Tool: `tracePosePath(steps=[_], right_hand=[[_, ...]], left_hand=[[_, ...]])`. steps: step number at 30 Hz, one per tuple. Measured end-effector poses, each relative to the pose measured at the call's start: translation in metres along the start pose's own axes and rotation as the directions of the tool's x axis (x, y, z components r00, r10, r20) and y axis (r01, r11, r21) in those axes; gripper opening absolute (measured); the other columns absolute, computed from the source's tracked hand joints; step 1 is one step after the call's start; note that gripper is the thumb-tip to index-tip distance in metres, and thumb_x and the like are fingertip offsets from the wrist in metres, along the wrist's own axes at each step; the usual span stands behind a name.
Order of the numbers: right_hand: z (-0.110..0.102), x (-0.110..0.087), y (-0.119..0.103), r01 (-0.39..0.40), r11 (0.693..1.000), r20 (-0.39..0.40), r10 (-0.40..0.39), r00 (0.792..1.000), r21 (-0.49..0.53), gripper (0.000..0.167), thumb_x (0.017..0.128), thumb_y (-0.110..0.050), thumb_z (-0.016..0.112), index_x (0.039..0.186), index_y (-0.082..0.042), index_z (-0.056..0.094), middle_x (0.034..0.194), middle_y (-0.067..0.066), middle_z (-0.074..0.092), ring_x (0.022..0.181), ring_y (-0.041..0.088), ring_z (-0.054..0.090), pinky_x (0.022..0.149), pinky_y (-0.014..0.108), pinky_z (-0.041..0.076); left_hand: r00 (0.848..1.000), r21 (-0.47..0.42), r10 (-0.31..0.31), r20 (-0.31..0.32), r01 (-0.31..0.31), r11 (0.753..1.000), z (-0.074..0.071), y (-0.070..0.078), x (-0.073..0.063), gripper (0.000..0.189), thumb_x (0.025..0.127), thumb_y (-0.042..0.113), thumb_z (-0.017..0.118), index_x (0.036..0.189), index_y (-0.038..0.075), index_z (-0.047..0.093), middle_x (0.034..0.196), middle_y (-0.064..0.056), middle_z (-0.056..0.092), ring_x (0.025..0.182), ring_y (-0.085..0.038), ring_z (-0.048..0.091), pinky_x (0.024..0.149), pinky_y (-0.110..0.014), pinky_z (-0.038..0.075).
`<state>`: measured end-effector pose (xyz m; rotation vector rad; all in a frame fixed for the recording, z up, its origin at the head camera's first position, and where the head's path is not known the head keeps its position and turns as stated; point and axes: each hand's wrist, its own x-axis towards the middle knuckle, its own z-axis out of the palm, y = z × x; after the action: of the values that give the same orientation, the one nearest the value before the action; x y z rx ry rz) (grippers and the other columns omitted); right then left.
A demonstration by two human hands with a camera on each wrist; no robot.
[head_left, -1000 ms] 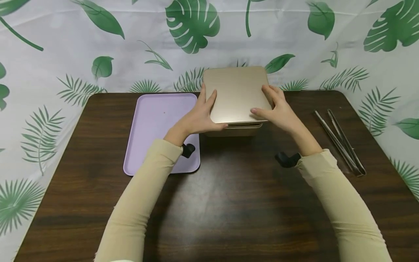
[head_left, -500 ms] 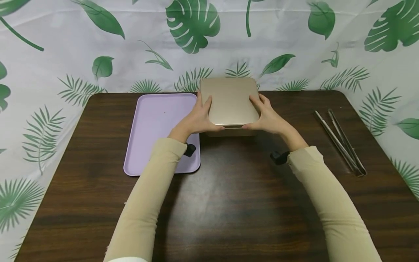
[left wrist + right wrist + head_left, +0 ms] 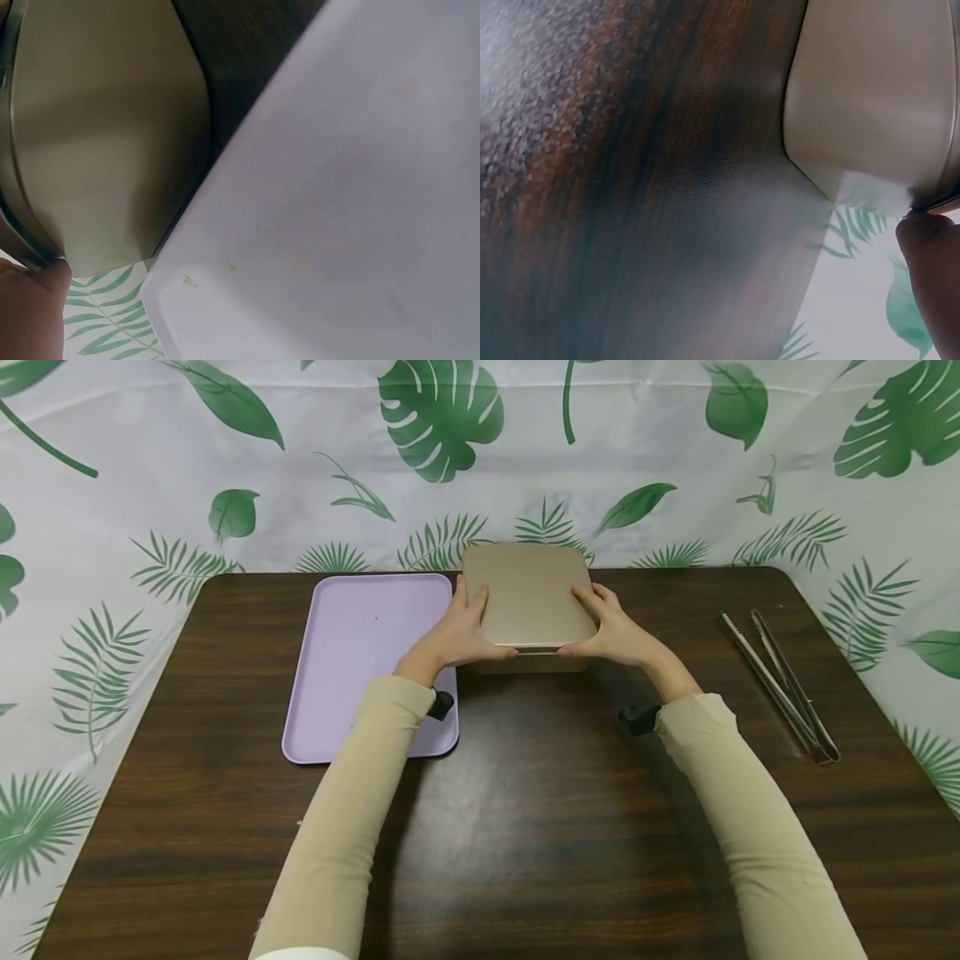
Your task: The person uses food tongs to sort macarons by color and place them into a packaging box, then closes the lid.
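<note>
A square, gold-coloured metal lid (image 3: 528,597) sits over a deep box (image 3: 532,665) of the same colour at the back of the table. My left hand (image 3: 459,631) grips the lid at its left side, thumb along the front edge. On the opposite side my right hand (image 3: 617,631) holds it the same way, with the two thumbs pointing toward each other. In the left wrist view a fingertip (image 3: 54,276) lies at the seam above the box wall (image 3: 112,120). The right wrist view has a fingertip (image 3: 921,231) at the lid's corner too. The inside of the box is hidden.
A lilac tray (image 3: 360,668) lies just left of the box, partly under my left forearm. Metal tongs (image 3: 783,689) rest on the right of the dark wooden table (image 3: 517,827). A leaf-print cloth (image 3: 300,485) hangs behind the table's back edge.
The lid, tilted and raised a second ago, has come down and left onto the box. My right hand moved left and lower with it; in the last half second little moved.
</note>
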<state>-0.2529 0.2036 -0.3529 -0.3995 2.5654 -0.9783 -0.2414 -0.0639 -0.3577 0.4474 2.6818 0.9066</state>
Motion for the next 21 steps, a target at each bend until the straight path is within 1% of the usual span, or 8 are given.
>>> tracePosePath(steps=[6, 8, 10, 13, 15, 17, 19, 21], right_hand=[[0.001, 0.002, 0.002, -0.012, 1.000, 0.015, 0.012, 1.000, 0.012, 0.110, 0.076, -0.036, 0.078, 0.155, -0.019, 0.004, 0.159, 0.016, -0.017, 0.147, 0.042, -0.004, 0.115, 0.065, 0.015], [0.001, 0.002, 0.002, -0.021, 1.000, 0.016, 0.020, 1.000, 0.017, 0.107, 0.079, -0.038, 0.076, 0.155, -0.020, 0.004, 0.159, 0.015, -0.018, 0.147, 0.041, -0.006, 0.115, 0.065, 0.014], [0.002, 0.003, 0.002, -0.030, 0.999, 0.009, 0.029, 1.000, 0.017, 0.101, 0.083, -0.042, 0.070, 0.155, -0.021, 0.004, 0.159, 0.014, -0.018, 0.147, 0.040, -0.006, 0.115, 0.065, 0.012], [0.004, 0.004, 0.002, -0.027, 0.999, -0.029, 0.028, 0.999, 0.030, 0.089, 0.090, -0.046, 0.059, 0.155, -0.018, 0.007, 0.160, 0.015, -0.014, 0.147, 0.039, -0.003, 0.117, 0.062, 0.012], [0.006, 0.006, 0.003, -0.004, 0.999, -0.072, 0.006, 0.997, 0.037, 0.080, 0.094, -0.044, 0.053, 0.155, -0.014, 0.011, 0.159, 0.018, -0.009, 0.147, 0.040, 0.000, 0.117, 0.061, 0.012], [0.009, 0.008, 0.004, 0.017, 0.999, -0.123, -0.012, 0.992, 0.039, 0.072, 0.098, -0.038, 0.048, 0.154, -0.009, 0.014, 0.158, 0.022, -0.006, 0.146, 0.042, 0.002, 0.118, 0.060, 0.012], [0.011, 0.011, 0.004, 0.036, 0.999, -0.169, -0.031, 0.985, 0.029, 0.066, 0.100, -0.033, 0.044, 0.153, -0.004, 0.016, 0.158, 0.025, -0.005, 0.146, 0.044, 0.002, 0.118, 0.060, 0.011], [0.014, 0.013, 0.004, 0.040, 0.999, -0.200, -0.037, 0.979, 0.009, 0.063, 0.101, -0.030, 0.040, 0.152, -0.002, 0.017, 0.159, 0.024, -0.004, 0.147, 0.043, 0.002, 0.119, 0.058, 0.011]], left_hand=[[1.000, -0.008, -0.009, 0.002, 0.009, 1.000, 0.002, -0.001, 0.001, 0.117, 0.072, 0.052, 0.076, 0.154, 0.006, 0.007, 0.155, -0.028, -0.020, 0.148, -0.036, -0.007, 0.122, -0.043, 0.018], [1.000, -0.007, -0.009, 0.002, 0.009, 1.000, 0.003, -0.001, 0.001, 0.117, 0.072, 0.052, 0.076, 0.154, 0.005, 0.007, 0.155, -0.028, -0.020, 0.148, -0.036, -0.008, 0.122, -0.043, 0.017], [1.000, 0.002, -0.008, 0.002, 0.008, 1.000, 0.004, -0.001, 0.002, 0.116, 0.072, 0.052, 0.075, 0.154, 0.005, 0.007, 0.155, -0.028, -0.020, 0.148, -0.036, -0.008, 0.122, -0.043, 0.016], [1.000, 0.010, -0.008, -0.001, 0.008, 1.000, 0.004, -0.001, 0.003, 0.116, 0.072, 0.052, 0.075, 0.154, 0.004, 0.007, 0.155, -0.028, -0.019, 0.148, -0.037, -0.007, 0.122, -0.044, 0.015], [1.000, 0.010, -0.009, -0.001, 0.009, 1.000, 0.005, -0.001, 0.003, 0.117, 0.072, 0.053, 0.075, 0.153, 0.004, 0.007, 0.155, -0.028, -0.020, 0.148, -0.038, -0.007, 0.123, -0.045, 0.014], [1.000, 0.005, -0.012, 0.001, 0.012, 1.000, 0.005, -0.001, 0.004, 0.117, 0.073, 0.055, 0.075, 0.154, 0.004, 0.007, 0.155, -0.026, -0.021, 0.148, -0.038, -0.007, 0.123, -0.045, 0.014], [1.000, -0.004, -0.020, 0.004, 0.020, 1.000, 0.005, -0.002, 0.003, 0.112, 0.077, 0.058, 0.069, 0.154, 0.006, 0.007, 0.156, -0.024, -0.022, 0.148, -0.038, -0.006, 0.122, -0.047, 0.014], [1.000, -0.009, -0.030, 0.001, 0.030, 1.000, 0.005, -0.002, 0.003, 0.101, 0.085, 0.059, 0.058, 0.154, 0.007, 0.006, 0.157, -0.022, -0.022, 0.148, -0.039, -0.005, 0.122, -0.048, 0.014]])
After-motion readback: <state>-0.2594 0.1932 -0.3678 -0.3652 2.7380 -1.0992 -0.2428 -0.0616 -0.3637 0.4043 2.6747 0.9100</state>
